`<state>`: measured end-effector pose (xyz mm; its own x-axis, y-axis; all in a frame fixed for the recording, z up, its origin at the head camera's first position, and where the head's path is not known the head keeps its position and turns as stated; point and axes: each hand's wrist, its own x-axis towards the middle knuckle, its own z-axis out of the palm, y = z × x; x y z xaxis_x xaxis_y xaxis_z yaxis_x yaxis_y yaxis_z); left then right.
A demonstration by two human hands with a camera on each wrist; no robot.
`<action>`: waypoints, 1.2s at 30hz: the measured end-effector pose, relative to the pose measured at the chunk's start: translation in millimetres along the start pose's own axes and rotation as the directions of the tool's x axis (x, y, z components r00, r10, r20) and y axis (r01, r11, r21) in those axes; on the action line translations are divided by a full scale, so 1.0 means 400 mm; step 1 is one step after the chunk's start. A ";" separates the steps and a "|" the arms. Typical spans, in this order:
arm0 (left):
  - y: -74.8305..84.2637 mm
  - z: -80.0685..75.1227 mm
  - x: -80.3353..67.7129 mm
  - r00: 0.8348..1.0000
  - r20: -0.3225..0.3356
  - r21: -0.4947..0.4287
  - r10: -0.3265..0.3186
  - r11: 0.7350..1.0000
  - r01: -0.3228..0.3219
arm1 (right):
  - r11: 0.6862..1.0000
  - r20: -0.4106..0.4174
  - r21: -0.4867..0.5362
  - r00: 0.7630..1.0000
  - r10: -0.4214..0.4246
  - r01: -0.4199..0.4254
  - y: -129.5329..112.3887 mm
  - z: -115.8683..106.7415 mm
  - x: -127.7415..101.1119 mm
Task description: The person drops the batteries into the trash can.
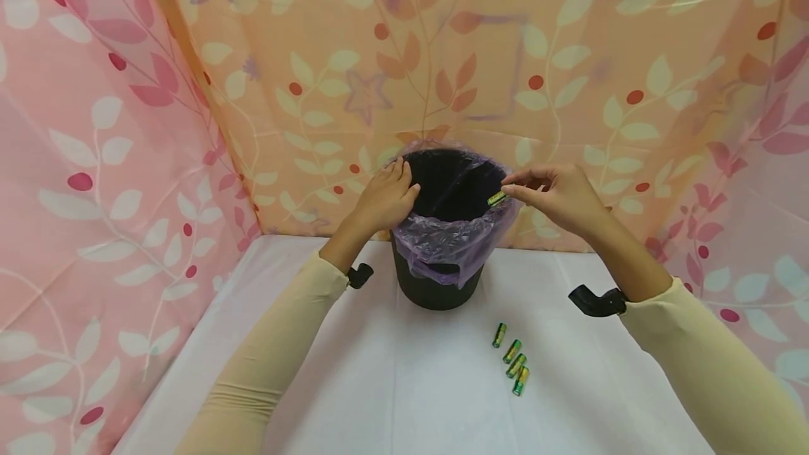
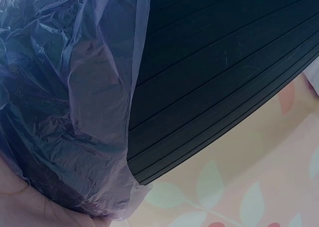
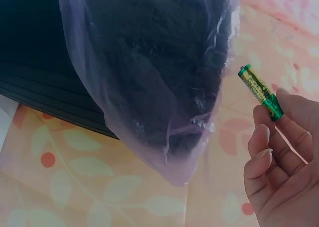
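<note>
A black bin [image 1: 436, 297] stands upright near the back wall, its rim covered by a translucent purple bag [image 1: 442, 241] folded down outside. My left hand [image 1: 387, 199] rests on the bin's left rim over the bag, fingertips at the inner edge. In the left wrist view only a bit of that hand [image 2: 35, 204] shows, against the bag. My right hand [image 1: 559, 199] pinches a green and yellow battery [image 3: 260, 91] by one end between thumb and fingers. In the head view this battery overlaps the right rim of the bin.
Several more green batteries [image 1: 516, 364] lie in a slanting row on the white tabletop [image 1: 404, 385], in front of the bin and to its right. Leaf-patterned cloth [image 1: 354, 90] hangs behind and on both sides. A black wrist mount [image 1: 597, 300] sits on each arm.
</note>
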<state>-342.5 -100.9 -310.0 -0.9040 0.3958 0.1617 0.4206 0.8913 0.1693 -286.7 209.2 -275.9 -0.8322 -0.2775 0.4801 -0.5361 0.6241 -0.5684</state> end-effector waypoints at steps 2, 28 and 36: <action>0.000 0.000 0.000 1.000 -0.001 0.002 0.000 1.000 0.000 | 1.000 0.002 -0.005 1.000 0.003 -0.003 0.002 0.009 0.011; 0.004 -0.001 0.002 1.000 -0.003 -0.010 -0.001 1.000 0.001 | 0.995 0.050 -0.072 0.996 -0.070 0.074 0.017 0.104 0.082; 0.000 -0.001 0.003 1.000 -0.001 -0.003 -0.003 1.000 0.003 | 0.998 0.007 -0.021 0.998 -0.057 0.057 0.006 0.098 0.057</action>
<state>-343.6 -100.5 -309.6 -0.9050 0.3932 0.1622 0.4184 0.8917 0.1728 -312.4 175.8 -292.4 -0.8013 -0.3173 0.5073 -0.5796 0.6222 -0.5263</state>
